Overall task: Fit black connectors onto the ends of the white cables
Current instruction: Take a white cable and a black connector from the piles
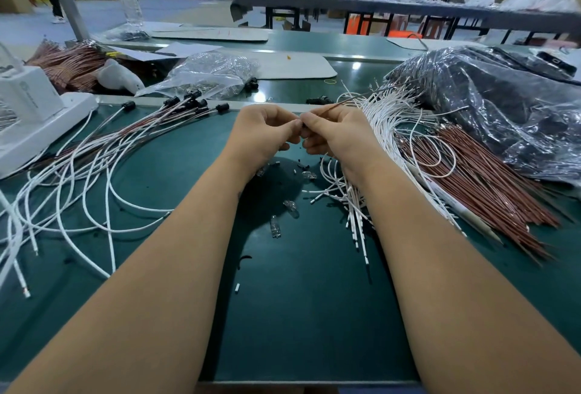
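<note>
Both grips (301,129) pinching wire (342,103); labels unreadable.

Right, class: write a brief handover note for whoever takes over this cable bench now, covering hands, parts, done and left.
Left hand and right hand meet mid-bench, pinching something small between the fingertips; thin wires run from the right hand.
Done: white cables fitted with black cylindrical connectors lie left.
Left: bare-ended white cables lie right, beside reddish-brown wires; loose black connectors lie beyond the hands.
</note>
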Available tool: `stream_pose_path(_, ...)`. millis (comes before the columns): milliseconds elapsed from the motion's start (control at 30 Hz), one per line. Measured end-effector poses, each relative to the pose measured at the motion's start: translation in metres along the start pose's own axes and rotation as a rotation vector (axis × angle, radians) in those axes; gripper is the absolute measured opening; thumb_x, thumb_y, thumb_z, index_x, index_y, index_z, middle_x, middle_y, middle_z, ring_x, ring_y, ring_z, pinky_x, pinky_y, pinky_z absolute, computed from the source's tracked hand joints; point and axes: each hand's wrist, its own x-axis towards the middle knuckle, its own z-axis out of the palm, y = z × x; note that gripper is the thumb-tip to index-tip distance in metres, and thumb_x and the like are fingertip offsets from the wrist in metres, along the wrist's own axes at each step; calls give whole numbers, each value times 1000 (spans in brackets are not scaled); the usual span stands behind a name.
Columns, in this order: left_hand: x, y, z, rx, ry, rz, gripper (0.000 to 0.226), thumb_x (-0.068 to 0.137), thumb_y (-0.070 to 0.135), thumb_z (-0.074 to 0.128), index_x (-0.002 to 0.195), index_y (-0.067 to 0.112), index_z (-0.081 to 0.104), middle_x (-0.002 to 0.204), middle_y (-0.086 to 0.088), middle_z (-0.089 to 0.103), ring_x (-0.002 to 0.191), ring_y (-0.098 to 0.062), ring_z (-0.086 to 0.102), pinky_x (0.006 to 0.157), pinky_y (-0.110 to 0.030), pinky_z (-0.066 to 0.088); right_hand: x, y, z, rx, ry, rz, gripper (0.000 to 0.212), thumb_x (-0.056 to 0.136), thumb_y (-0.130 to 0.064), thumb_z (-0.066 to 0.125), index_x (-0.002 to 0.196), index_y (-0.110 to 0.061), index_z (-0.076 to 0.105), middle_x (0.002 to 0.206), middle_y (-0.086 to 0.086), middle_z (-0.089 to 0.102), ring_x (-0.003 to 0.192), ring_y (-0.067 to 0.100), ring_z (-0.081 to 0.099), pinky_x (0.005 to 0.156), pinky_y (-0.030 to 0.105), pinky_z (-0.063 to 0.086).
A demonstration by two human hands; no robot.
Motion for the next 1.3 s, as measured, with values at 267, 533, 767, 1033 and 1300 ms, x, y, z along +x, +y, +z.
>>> stream_pose_path(267, 2, -1, -20, 479, -68, 74, 17, 90, 7, 61, 96, 17, 73, 68, -8, 66, 56, -15, 49, 61, -25, 42, 2, 1, -3, 118, 161, 9, 11, 94, -7, 60, 83, -9, 61, 70, 5, 65, 55, 10, 61, 56, 22, 55)
stream_pose_path(533, 1, -2, -38, 972, 184, -112, 26, 79, 16, 55, 94, 30, 70, 97, -1, 64, 113, -30, 46, 96, -42, 33, 2, 3, -7, 238, 163, 28, 6, 93, -3, 61, 88, -7, 63, 76, 9, 64, 63, 15, 62, 64, 26, 57)
stream_pose_path(767, -2, 8, -3, 398, -25, 149, 12, 90, 21, 65, 92, 11, 71, 76, -10, 68, 65, -23, 58, 65, -32, 48, -1, 1, 1, 182, 19, -15, 7, 88, 0, 65, 92, -6, 65, 71, 6, 69, 58, 13, 65, 63, 25, 58)
stream_pose_path(1033, 2, 0, -10, 463, 71, 189, 14, 92, 21, 63, 84, 12, 70, 70, -10, 66, 62, -20, 56, 62, -34, 49, 3, 2, -3, 225, 121, 52, 15, 95, -17, 61, 84, -7, 59, 63, 5, 68, 56, 16, 67, 56, 26, 56)
stream_pose_path(1300, 0, 3, -4, 582, 29, 265, 11, 91, 25, 63, 89, 17, 71, 75, 1, 65, 71, -21, 59, 72, -39, 53, 5, 5, -3, 129, 147, 6, 13, 94, -5, 59, 82, -7, 62, 70, 7, 67, 57, 12, 66, 58, 24, 56)
